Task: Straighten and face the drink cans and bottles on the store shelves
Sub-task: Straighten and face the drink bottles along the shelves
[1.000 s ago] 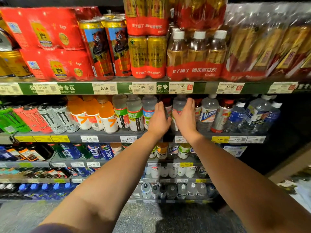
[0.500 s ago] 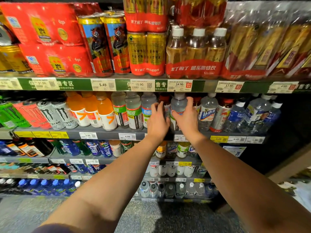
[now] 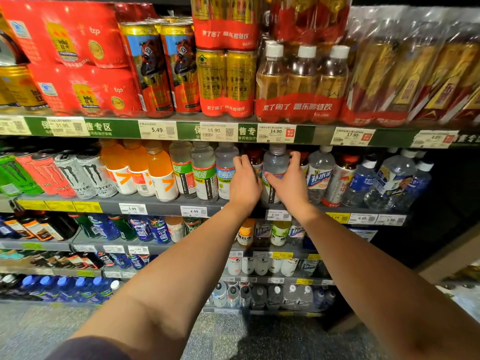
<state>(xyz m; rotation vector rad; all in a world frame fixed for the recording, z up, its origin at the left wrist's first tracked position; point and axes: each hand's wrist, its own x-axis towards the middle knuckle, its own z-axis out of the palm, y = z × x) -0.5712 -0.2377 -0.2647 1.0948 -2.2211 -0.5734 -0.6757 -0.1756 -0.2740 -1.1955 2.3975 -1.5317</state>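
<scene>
**Desk:** Head view, what do we have?

**Photographer:** Two bare arms reach into the second shelf (image 3: pixel 161 207) of a drinks aisle. The right hand (image 3: pixel 291 185) curls round a clear bottle (image 3: pixel 274 162) with a blue-and-red label; thumb on its left flank, fingers (image 3: pixel 294 157) hooked over its right shoulder. The left hand (image 3: pixel 244 183) sits just left of that, fingers half-curled near a neighbouring clear bottle (image 3: pixel 225 165). Whether it grips anything, I cannot tell.

**Desk:** Where does the bottle stand?

**Photographer:** Upright at the shelf's front edge, between the two hands, its label turned partly aside.

**Desk:** How would it handle?

**Photographer:** Likely a full plastic bottle: moderately heavy, thin walls that give under a squeeze, smooth label film that may slip. Best held at the firm shoulder or low on the body, then twisted in place.

**Desk:** Anything else?

**Photographer:** Left of the hands, orange bottles (image 3: pixel 158 172) and tall cans (image 3: pixel 91 175); above, shrink-wrapped multipacks (image 3: pixel 301 81).
</scene>
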